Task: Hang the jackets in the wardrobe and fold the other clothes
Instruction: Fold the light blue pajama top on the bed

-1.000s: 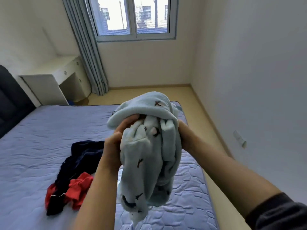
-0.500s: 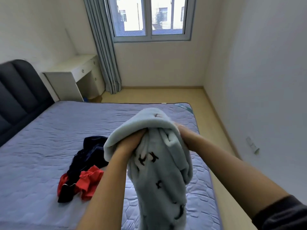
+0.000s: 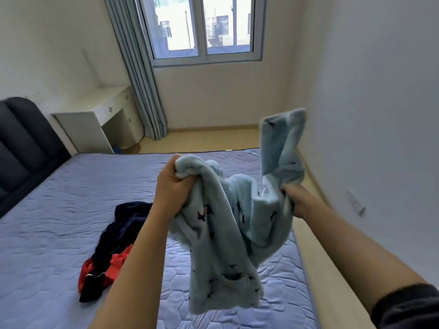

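I had both hands up over the bed (image 3: pixel 59 210), which served as my landmark. The left hand (image 3: pixel 171 188) was fisted around one bunched edge of the pale blue fleece garment (image 3: pixel 221 245), and the right hand (image 3: pixel 297 200) gripped another part of it nearer the bed's right edge, the two hands held apart with the fabric sagging between them. One loose end stood up above the right hand; the rest hung down above the mattress without touching it, as far as I could tell. The dark navy and red clothes (image 3: pixel 109 248) lay in a heap on the bed to the left of my left forearm.

I judged this as the opening-out stage before folding. To do it well, I needed to find matching corners or a hem rather than random handfuls, since the fleece was twisted. A firm shake, then laying it flat on bare mattress clear of the heap, seemed wise. I could not tell what kind of garment it was.
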Demonstrator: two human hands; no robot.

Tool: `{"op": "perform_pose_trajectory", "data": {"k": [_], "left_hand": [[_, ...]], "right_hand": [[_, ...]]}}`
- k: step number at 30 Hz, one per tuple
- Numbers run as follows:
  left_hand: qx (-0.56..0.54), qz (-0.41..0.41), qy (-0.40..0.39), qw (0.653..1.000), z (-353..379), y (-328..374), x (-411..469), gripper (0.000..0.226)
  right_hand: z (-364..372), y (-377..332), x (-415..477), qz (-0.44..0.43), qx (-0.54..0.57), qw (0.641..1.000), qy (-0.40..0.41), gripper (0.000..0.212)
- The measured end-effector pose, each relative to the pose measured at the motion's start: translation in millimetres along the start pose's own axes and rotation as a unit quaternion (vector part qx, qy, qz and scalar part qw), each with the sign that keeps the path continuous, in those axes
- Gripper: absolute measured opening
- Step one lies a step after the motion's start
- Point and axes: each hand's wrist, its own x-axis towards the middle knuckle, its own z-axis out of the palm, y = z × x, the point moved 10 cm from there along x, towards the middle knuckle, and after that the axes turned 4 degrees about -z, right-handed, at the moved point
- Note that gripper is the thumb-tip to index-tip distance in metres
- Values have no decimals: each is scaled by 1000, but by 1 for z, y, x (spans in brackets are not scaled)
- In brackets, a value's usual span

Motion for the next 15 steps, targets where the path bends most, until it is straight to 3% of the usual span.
{"op": "perform_pose_trajectory", "data": {"k": [3,5,7,10,12,14,15], "left_hand": [[5,38,-33,999,7,16,3,9],[3,59,-48,997,9,24,4,10],[4,88,-55,995,12,38,5,18],[4,116,-63,991,15,54,10,21],[15,124,-69,990,15,61,11,20],[34,126,-73,989,8,59,11,19],[50,125,-74,988,2,55,12,20]], "right_hand": [[-5,14,1,14,-165,985,45,58],[6,-13,-5,-68,-294,951,72,88],[52,-42,-18,-198,-337,920,-35,100],[118,-38,-44,-223,-349,876,-247,90],[133,-23,-48,-211,-399,849,-275,54],[137,-17,-45,-212,-374,866,-256,12],[136,-18,-44,-217,-333,885,-241,15]]}}
